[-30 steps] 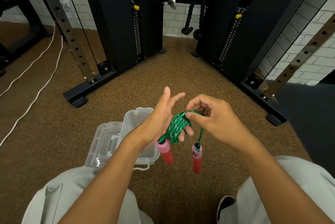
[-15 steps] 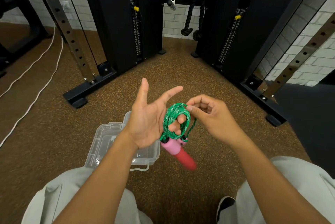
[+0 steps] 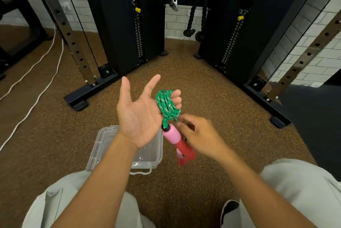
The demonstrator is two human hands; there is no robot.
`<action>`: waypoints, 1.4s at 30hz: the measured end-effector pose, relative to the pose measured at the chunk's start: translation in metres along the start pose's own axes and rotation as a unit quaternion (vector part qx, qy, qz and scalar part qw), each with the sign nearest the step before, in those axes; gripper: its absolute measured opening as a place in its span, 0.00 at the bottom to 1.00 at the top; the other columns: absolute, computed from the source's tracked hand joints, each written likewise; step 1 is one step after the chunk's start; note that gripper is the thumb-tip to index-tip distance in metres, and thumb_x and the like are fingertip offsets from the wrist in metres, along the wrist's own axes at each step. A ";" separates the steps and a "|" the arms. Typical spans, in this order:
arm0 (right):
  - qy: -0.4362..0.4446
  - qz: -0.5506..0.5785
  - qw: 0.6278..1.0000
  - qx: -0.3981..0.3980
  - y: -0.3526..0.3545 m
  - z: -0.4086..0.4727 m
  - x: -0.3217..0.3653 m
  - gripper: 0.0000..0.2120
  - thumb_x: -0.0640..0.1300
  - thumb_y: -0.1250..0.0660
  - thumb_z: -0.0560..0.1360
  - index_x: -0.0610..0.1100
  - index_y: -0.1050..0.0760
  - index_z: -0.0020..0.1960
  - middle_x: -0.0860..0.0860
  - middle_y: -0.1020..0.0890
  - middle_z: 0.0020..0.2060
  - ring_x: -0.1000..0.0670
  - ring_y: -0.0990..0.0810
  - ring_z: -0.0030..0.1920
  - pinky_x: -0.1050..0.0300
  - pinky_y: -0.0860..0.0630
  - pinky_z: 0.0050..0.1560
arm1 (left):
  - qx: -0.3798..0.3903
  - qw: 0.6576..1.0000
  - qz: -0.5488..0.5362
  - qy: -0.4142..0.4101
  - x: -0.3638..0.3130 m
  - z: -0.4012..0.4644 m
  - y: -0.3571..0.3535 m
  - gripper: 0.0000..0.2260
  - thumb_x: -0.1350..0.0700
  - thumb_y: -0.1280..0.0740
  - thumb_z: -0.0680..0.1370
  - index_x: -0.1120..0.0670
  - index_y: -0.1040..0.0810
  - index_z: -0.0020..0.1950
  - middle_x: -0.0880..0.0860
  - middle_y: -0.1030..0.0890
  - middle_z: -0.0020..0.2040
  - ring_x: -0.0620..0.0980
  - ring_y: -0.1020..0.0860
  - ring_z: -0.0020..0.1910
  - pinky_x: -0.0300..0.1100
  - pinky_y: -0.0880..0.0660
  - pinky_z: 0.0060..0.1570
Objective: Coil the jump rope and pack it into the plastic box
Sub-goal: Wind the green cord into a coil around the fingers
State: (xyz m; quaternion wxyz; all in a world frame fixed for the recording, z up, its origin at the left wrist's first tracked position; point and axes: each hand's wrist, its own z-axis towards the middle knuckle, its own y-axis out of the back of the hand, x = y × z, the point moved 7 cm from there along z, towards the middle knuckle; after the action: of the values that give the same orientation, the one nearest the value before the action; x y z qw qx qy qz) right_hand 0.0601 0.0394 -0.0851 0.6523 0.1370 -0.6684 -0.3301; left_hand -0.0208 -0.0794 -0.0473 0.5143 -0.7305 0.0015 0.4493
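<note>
Jump rope: green braided cord (image 3: pixel 167 104) wound in a tight coil around the curled outer fingers of the left hand, held in the air above and just right of the clear plastic box; its two pink-and-red handles (image 3: pixel 177 141) dangle below the coil, blurred.
Plastic box: transparent, rectangular, lid off or open, resting on the brown speckled gym floor (image 3: pixel 212 98); its rim (image 3: pixel 103 135) shows left of the left wrist.
Step in hand: the coiling looks almost finished; the last short length near the handles appears to be getting tucked or tidied.
Next move: likely to slip the coil off the fingers without letting it spring loose, gather both handles against it, and lower the bundle down and left into the box.
Left hand (image 3: pixel 140 117): palm up, thumb and forefinger spread wide, the other fingers bent through the coil and holding it.
Right hand (image 3: pixel 199 135): just right of the handles, fingers loosely curled with tips at the cord beneath the coil; motion blur hides whether it pinches anything.
</note>
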 end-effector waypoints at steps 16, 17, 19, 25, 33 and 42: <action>0.104 -0.094 0.990 -0.025 0.006 -0.008 0.036 0.05 0.44 0.29 0.76 0.46 0.14 0.47 0.55 0.20 0.36 0.61 0.28 0.32 0.72 0.35 0.35 | -0.067 0.975 0.196 -0.085 -0.009 0.011 0.014 0.31 0.31 0.54 0.81 0.39 0.47 0.82 0.67 0.23 0.67 0.62 0.20 0.66 0.56 0.32 0.73; 0.113 -0.102 0.988 -0.017 0.005 -0.009 0.040 0.06 0.44 0.30 0.76 0.46 0.14 0.48 0.55 0.21 0.37 0.61 0.28 0.32 0.72 0.35 0.35 | -0.069 0.972 0.210 -0.085 -0.008 0.011 0.014 0.32 0.30 0.53 0.79 0.39 0.47 0.82 0.67 0.23 0.67 0.62 0.20 0.66 0.57 0.31 0.73; 0.130 -0.119 0.984 0.005 0.002 -0.012 0.048 0.09 0.45 0.33 0.76 0.45 0.14 0.51 0.54 0.21 0.37 0.60 0.28 0.32 0.71 0.35 0.35 | -0.063 0.966 0.238 -0.075 -0.005 0.012 0.012 0.34 0.30 0.51 0.76 0.38 0.48 0.82 0.67 0.22 0.67 0.62 0.20 0.65 0.57 0.31 0.72; 0.143 -0.164 0.975 0.049 -0.002 -0.013 0.060 0.12 0.45 0.36 0.77 0.45 0.15 0.53 0.53 0.18 0.42 0.61 0.27 0.34 0.68 0.27 0.40 | -0.031 0.927 0.373 -0.017 0.017 0.013 0.008 0.34 0.24 0.52 0.73 0.29 0.50 0.79 0.64 0.23 0.67 0.59 0.21 0.63 0.63 0.28 0.69; 0.115 -0.140 0.983 0.034 0.022 -0.011 0.059 0.08 0.41 0.33 0.78 0.45 0.17 0.55 0.56 0.23 0.42 0.58 0.25 0.35 0.66 0.26 0.37 | 0.025 0.918 0.389 0.073 0.039 0.010 0.012 0.37 0.20 0.55 0.72 0.30 0.48 0.79 0.44 0.58 0.84 0.45 0.56 0.83 0.62 0.54 0.80; 0.062 -0.058 0.996 0.029 0.038 -0.008 0.048 0.14 0.32 0.35 0.77 0.50 0.20 0.50 0.61 0.22 0.48 0.59 0.17 0.36 0.64 0.20 0.36 | 0.091 0.926 0.334 0.153 0.055 0.004 -0.001 0.40 0.25 0.58 0.76 0.48 0.38 0.79 0.62 0.20 0.54 0.57 0.23 0.40 0.51 0.23 0.45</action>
State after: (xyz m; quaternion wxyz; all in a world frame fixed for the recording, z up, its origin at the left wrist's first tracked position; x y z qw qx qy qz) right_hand 0.0713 0.0361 -0.0243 0.6677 0.2146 -0.6273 -0.3386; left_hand 0.0105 -0.0503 -0.0830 0.3922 -0.6980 0.3647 0.4753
